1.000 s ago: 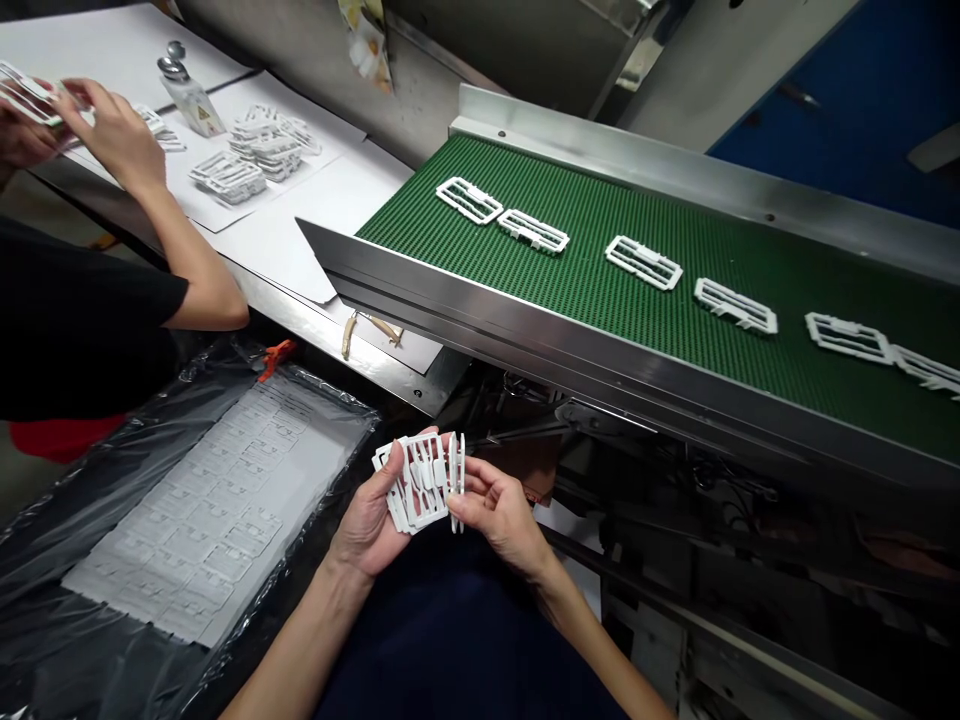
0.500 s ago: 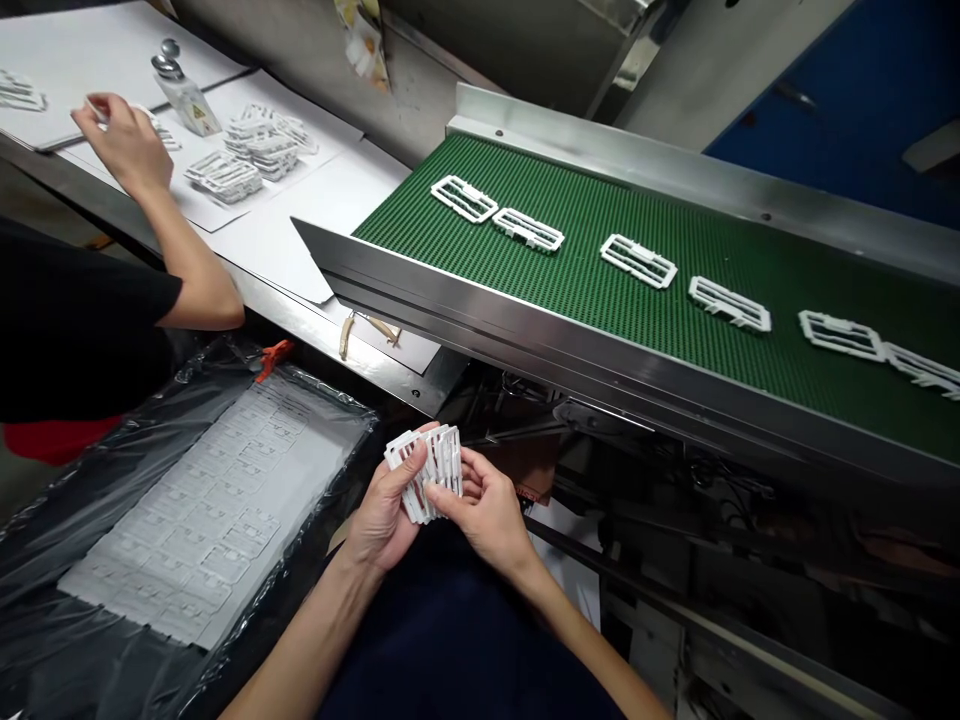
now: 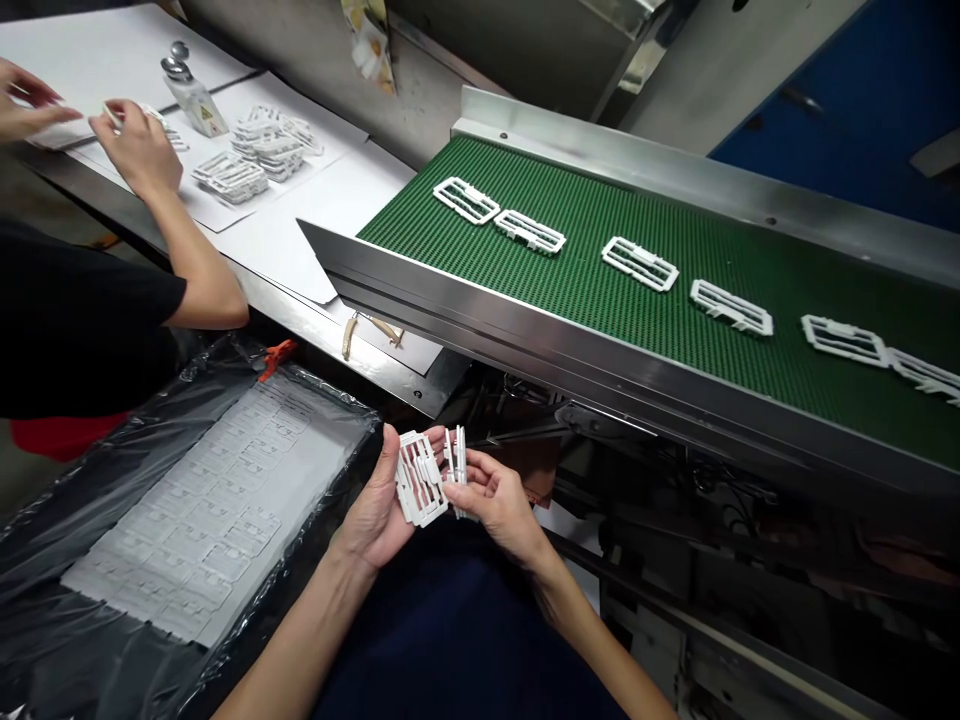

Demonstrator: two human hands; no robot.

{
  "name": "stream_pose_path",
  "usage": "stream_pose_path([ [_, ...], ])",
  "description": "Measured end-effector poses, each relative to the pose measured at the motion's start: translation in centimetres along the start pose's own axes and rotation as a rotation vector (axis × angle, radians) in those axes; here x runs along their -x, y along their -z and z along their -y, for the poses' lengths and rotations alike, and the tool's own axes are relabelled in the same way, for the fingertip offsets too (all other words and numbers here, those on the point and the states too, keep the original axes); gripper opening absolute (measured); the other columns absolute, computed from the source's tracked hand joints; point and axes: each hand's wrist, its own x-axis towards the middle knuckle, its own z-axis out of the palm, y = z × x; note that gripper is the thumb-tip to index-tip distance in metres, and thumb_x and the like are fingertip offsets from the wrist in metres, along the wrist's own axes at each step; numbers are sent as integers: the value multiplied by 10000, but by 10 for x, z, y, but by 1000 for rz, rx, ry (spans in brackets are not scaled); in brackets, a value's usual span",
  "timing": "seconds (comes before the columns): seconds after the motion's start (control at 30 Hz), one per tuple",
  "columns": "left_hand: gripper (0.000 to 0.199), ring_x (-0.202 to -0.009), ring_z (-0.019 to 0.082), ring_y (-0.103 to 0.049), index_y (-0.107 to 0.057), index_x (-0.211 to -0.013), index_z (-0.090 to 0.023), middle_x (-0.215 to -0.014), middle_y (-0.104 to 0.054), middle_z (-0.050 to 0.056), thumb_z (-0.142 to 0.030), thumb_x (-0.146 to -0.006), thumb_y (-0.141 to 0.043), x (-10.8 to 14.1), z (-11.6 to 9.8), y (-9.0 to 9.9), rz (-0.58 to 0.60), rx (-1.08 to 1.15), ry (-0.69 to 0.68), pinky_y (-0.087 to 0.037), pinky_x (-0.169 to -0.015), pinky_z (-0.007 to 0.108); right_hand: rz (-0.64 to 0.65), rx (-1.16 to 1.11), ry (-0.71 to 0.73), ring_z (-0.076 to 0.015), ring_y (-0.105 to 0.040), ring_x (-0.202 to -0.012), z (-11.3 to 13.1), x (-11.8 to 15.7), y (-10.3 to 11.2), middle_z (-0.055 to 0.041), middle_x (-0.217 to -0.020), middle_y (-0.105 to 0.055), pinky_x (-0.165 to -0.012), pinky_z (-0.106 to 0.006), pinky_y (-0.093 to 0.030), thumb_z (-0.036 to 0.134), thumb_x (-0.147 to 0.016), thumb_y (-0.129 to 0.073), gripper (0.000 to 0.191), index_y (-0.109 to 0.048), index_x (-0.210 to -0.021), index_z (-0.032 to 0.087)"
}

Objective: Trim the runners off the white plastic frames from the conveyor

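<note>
**A:** State the location of the workpieces.

**B:** A bundle of white moulded plastic frames (image 3: 418, 480) is held at near centre, just below the near rail of the conveyor.

**A:** Condition of the left hand?

**B:** The left hand (image 3: 367, 515) is palm up and partly open. Its fingers curl behind the bundle, the thumb stands along the bundle's left side, and the hand has firm hold of it.

**A:** Condition of the right hand?

**B:** The right hand (image 3: 499, 510) is half closed. It pinches a thinner group of white frames (image 3: 457, 470), standing on edge, just right of the bundle.

**A:** Identify the adjacent equipment.

**B:** Far of the hands runs a green modular belt conveyor (image 3: 600, 240) with a stainless steel side rail (image 3: 525, 340). Six white frames (image 3: 466, 201) lie flat on it in a row, and the two at the right end touch. Left of the hands, a grey sheet with moulded recesses (image 3: 210, 510) rests on black plastic sheeting (image 3: 60, 590).

**A:** And the far left?

**B:** A co-worker in a black sleeve (image 3: 82, 310) stands at a steel table (image 3: 300, 325) spread with white paper sheets (image 3: 322, 215). The co-worker's nearer hand (image 3: 136, 148) pinches a white frame; the other hand (image 3: 26, 100) is open above the paper. Stacked frames (image 3: 262, 145) and a bottle with a yellow warning label (image 3: 191, 97) stand close by.
</note>
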Motion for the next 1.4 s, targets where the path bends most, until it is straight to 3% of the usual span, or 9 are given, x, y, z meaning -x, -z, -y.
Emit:
stream_pose_path([
  [0.37,628,-1051,260,-587,-585,-1167,-100,-1119,-642,141,-596,-872,-336,-2,-6,2,58,55,7,-447,-950,397,-11,15,35,-183,-626,-937,3,3,-4,-70,-1097,-633,-803,-298,-506,249,-689,-739,548,-525,-1190,186],
  [0.6,651,-1093,286,-550,-587,-1164,-123,-1189,-603,146,-638,-780,-482,0,0,4,106,-38,-83,-462,-923,392,-99,303,147,-184,-625,-899,-2,7,-15,-53,-1087,-633,-767,-299,-510,298,-698,-724,596,-476,-1233,217],
  [0.77,564,-1053,285,-568,-548,-1198,-164,-1211,-586,145,-396,-716,-727,7,6,2,129,-285,-250,-482,-863,345,-119,508,253,-204,-606,-939,-3,12,-23,-47,-1099,-621,-865,-341,-485,287,-700,-714,606,-469,-1251,232],
  [0.93,468,-1075,272,-553,-570,-1159,-208,-1190,-595,99,-301,-728,-725,14,5,-1,94,-626,-387,-448,-896,310,-7,408,280,-210,-580,-1043,-6,10,-18,-47,-1166,-599,-949,-350,-443,200,-668,-738,684,-425,-1276,234],
  [1.17,478,-1110,255,-527,-550,-1185,-286,-1229,-554,47,-284,-737,-715,20,5,0,96,-985,-556,-397,-968,331,115,340,272,-193,-569,-1038,-5,5,-13,-29,-1158,-582,-907,-313,-449,156,-651,-724,664,-428,-1238,252],
  [1.4,505,-1198,283,-454,-559,-1179,-290,-1250,-554,60,-241,-709,-738,18,7,4,150,-1252,-848,-261,-1071,437,175,558,281,-165,-563,-846,-5,1,-5,-22,-982,-592,-770,-273,-458,186,-694,-624,595,-406,-1247,214],
])
